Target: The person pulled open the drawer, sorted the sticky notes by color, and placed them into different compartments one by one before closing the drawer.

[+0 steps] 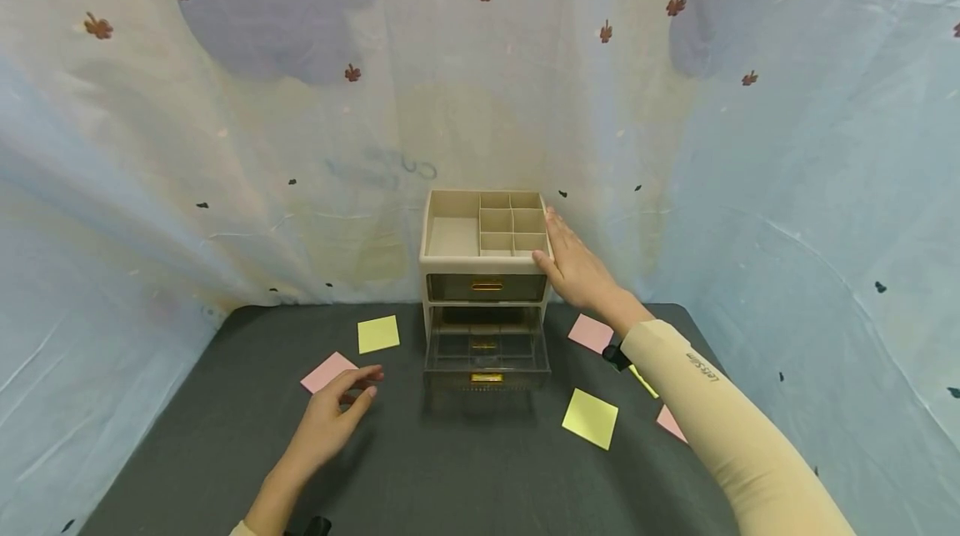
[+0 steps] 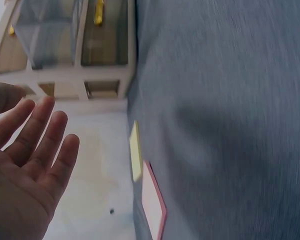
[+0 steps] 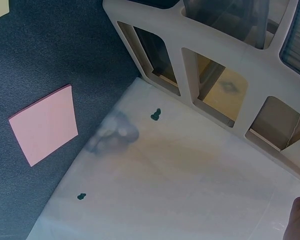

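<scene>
A cream desktop organizer (image 1: 447,265) with a divided top tray stands at the back of the dark table. Its upper drawer (image 1: 487,288) is in; the clear middle drawer (image 1: 487,365) sticks out at the front. My right hand (image 1: 579,269) rests against the organizer's right side, fingers extended, its thumb at the front top corner. Only a bit of that hand (image 3: 297,220) shows in the right wrist view. My left hand (image 1: 330,419) hovers left of the pulled-out drawer, fingers loosely bent and holding nothing. In the left wrist view, the left hand's palm (image 2: 20,175) shows.
A yellow sticky-note pad (image 1: 378,334) and a pink pad (image 1: 327,372) lie left of the organizer. To its right lie a pink pad (image 1: 591,333), a yellow pad (image 1: 590,418) and others partly under the right arm. A patterned curtain (image 1: 480,102) hangs behind.
</scene>
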{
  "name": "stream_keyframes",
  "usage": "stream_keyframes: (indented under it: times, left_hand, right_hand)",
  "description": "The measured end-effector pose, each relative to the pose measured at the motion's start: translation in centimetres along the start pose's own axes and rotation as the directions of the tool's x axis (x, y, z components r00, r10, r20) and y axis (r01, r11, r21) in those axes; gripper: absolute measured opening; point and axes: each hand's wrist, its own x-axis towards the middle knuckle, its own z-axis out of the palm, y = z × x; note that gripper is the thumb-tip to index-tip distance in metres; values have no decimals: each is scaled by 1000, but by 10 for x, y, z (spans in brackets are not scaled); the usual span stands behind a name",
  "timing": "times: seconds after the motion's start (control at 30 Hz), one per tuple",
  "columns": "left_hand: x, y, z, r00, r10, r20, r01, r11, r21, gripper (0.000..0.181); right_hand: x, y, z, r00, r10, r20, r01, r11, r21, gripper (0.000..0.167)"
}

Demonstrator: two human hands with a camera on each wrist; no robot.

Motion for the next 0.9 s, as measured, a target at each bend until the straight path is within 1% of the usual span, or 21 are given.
stream_keyframes:
  times: [0.1,0.23,0.43,0.53,0.63,0.77,0.9]
  left_hand:
    - [1,-11,-8,1000,-2,-21,3,1000,29,30]
    - [3,-25,-17,1000,-18,-24,20,998,59,29]
    - [8,-36,-30,998,-51,-25,54,992,117,32]
    - [12,-43,-37,998,-66,-10,67,988,137,34]
    - [17,-52,-44,996,-84,17,80,981,178,35]
    - [26,-64,-51,991,-124,56,109,971,214,35]
    - [32,-73,-58,983,-156,101,128,963,237,36]
  right_hand:
    - [0,0,0,1000,2,4,-2,1000,1,77]
    - [0,0,0,1000,-2,-3,2,1000,-1,78]
    - [0,1,1,1000,-8,-13,8,1000,-9,79]
    - [0,1,2,1000,-3,-12,3,1000,-12,79]
    - [0,2,2,1000,3,-13,-3,1000,-16,79]
    - [0,3,3,1000,4,-16,-4,1000,-24,79]
    - [0,2,2,1000,1,-18,-1,1000,-19,79]
